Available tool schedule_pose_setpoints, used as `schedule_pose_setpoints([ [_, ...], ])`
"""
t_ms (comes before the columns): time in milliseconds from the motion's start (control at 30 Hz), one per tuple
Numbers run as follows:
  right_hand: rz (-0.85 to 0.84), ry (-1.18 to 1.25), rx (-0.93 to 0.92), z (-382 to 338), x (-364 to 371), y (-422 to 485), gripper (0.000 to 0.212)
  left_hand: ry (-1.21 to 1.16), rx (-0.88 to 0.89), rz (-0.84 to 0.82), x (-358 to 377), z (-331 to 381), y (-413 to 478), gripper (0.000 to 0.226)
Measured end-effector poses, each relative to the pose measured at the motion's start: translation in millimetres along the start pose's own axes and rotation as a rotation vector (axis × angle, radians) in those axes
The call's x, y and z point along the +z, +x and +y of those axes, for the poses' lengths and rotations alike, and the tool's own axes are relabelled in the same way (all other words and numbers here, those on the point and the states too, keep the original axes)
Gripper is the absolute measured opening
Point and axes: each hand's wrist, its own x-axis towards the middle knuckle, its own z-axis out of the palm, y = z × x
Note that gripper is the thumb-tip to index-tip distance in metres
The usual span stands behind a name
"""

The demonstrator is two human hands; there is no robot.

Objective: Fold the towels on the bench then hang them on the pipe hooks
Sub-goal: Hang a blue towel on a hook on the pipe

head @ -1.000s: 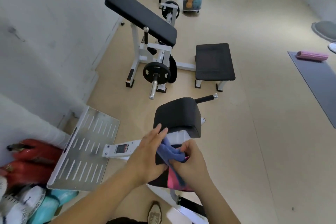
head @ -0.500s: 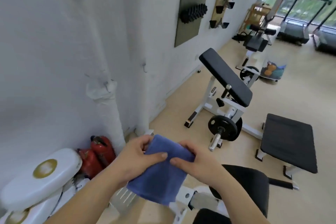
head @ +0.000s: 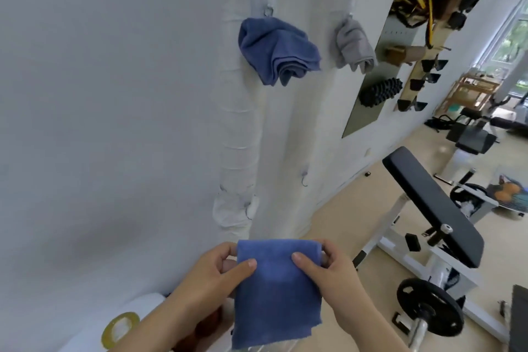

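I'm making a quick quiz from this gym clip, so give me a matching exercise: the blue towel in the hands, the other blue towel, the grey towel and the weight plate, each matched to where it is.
Things:
1. Flat blue towel
2. Bunched blue towel
3. Grey towel
4. Weight plate

Places:
A. On the bench machine's bar, lower right
B. Hanging on the right pipe
C. Held by left hand and right hand
D. Hanging on the left pipe

Pairs: 1-C, 2-D, 3-B, 4-A
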Motion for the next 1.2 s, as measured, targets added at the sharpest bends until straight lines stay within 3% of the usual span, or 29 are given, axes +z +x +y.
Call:
schedule_pose_setpoints([
  [233,-0.058,-0.064,-0.041,-8,20,82,0.014,0.083,0.001,0.180,-23,-5,74,0.011],
  [533,-0.251,-0.197,-0.069,9,14,217,0.012,0.231,-0.036,0.353,-4,-30,171,0.007],
  [733,-0.421,-0.391,-0.139,31,38,288,0.029,0.387,-0.040,0.443,-9,-61,223,0.030],
  [967,-0.439,-0.612,-0.268,44,76,344,0.024,0.499,0.029,0.531,-15,-91,258,0.012],
  [1033,-0.434,-0.674,-0.291,51,85,352,0.020,0.623,0.012,0.518,-18,-104,265,0.009],
  [1200,-0.398,-0.834,-0.345,73,97,362,0.012,1.176,-0.040,0.371,-18,-113,281,0.028],
])
